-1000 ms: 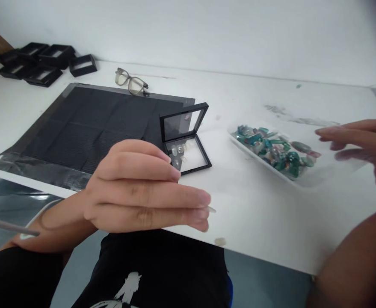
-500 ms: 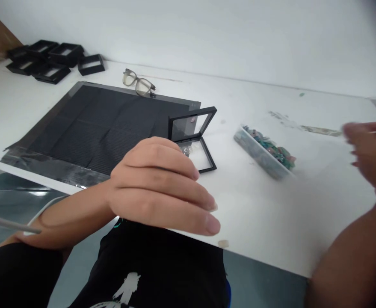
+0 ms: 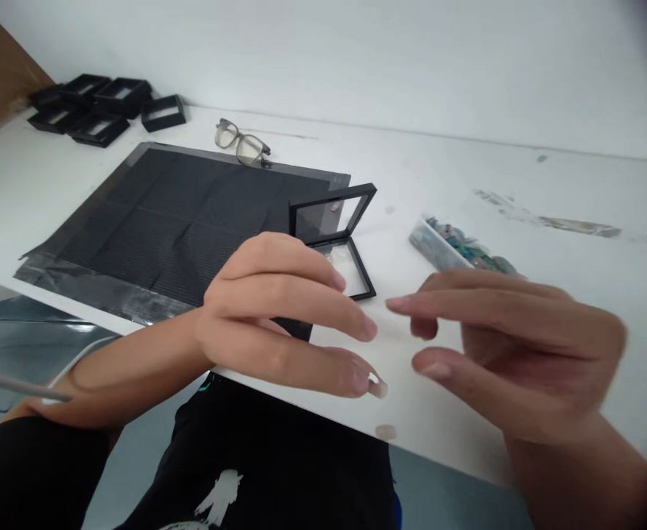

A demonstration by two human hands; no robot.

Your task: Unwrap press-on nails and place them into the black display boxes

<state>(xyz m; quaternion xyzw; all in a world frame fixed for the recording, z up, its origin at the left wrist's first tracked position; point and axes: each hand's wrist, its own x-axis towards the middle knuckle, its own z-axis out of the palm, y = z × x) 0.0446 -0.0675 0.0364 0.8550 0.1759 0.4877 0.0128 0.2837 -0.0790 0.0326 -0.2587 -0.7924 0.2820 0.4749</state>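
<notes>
My left hand (image 3: 279,316) hovers over the table's front edge with its fingers curled. A small pale brownish bit (image 3: 378,386) shows at the tip of its index finger, in a pinch; I cannot make out what it is. Facing it from the right, my right hand (image 3: 522,346) has its thumb and fingers apart, with nothing seen between them. Behind my left hand stands a black display frame (image 3: 363,269), hinged open, with clear film panels and small pieces inside, partly hidden. A whitish plastic box (image 3: 436,246) of green and pinkish pieces lies beyond my right hand, which partly covers it.
A black ribbed mat (image 3: 191,213) covers the left of the white table. Eyeglasses (image 3: 240,141) lie at its far edge. Several black frames (image 3: 102,125) are piled at the back left. A small beige piece (image 3: 386,432) sits by the front edge. Marks streak the table at right.
My right hand has come in from the far right toward my left hand, now in front of the box. My left hand stays nearly in place, and the small bit at its fingertip now shows.
</notes>
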